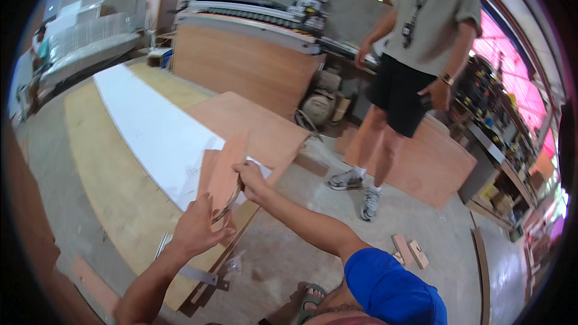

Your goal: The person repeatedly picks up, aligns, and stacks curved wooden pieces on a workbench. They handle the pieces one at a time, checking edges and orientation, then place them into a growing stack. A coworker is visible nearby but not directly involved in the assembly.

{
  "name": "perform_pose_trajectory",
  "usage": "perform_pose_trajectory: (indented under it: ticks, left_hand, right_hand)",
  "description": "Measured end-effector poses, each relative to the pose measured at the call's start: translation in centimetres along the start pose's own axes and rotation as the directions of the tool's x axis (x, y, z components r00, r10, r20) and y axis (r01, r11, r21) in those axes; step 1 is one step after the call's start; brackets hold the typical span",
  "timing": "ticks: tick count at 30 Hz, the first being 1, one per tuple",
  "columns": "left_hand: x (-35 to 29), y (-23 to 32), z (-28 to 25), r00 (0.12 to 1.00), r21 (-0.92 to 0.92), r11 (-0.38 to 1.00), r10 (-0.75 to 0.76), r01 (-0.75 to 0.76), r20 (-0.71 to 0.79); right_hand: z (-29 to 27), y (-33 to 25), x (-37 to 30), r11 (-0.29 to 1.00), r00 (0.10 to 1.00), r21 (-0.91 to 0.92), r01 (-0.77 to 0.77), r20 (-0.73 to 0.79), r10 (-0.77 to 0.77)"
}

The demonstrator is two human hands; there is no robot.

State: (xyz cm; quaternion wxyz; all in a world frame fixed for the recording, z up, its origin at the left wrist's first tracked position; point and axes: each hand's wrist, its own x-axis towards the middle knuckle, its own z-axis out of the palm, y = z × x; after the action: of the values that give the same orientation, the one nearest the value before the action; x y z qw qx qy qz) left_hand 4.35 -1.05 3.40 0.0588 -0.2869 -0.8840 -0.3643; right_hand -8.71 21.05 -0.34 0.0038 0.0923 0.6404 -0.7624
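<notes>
Several thin pinkish-brown plywood pieces (220,171) are held together in front of me, over the near end of a long white sheet (158,129). My right hand (251,182) grips their right edge, fingers curled over it. At the lower left edge, my left hand (197,227) has its fingers behind the pieces and its thumb toward me. A dark, uneven edge runs between the two hands. Beneath the white sheet is a large yellowish board (99,162). A metal ruler-like strip (195,274) lies near that board's corner, below my left hand.
A brown plywood sheet (259,123) lies beyond my hands. At the right stands a person (415,54) in dark shorts, near a leaning plywood panel (424,162). Small wood blocks (410,250) lie on the floor. A long machine (253,18) stands at the back.
</notes>
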Motion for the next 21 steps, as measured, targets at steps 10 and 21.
perform_pose_trajectory:
  ticks: [10, 21]
  left_hand:
    - [-1.1, -5.9, 1.8, 0.95, -0.202, 0.968, -0.194, 0.146, -0.244]
    - [-2.7, -8.1, 2.4, 0.958, -0.316, 0.945, -0.159, 0.078, -0.239]
  right_hand:
    - [6.3, -1.8, -2.4, 0.983, 0.975, -0.038, 0.179, 0.14, -0.172]
    - [7.5, -1.9, -5.1, 0.95, 0.911, -0.17, 0.26, 0.369, -0.183]
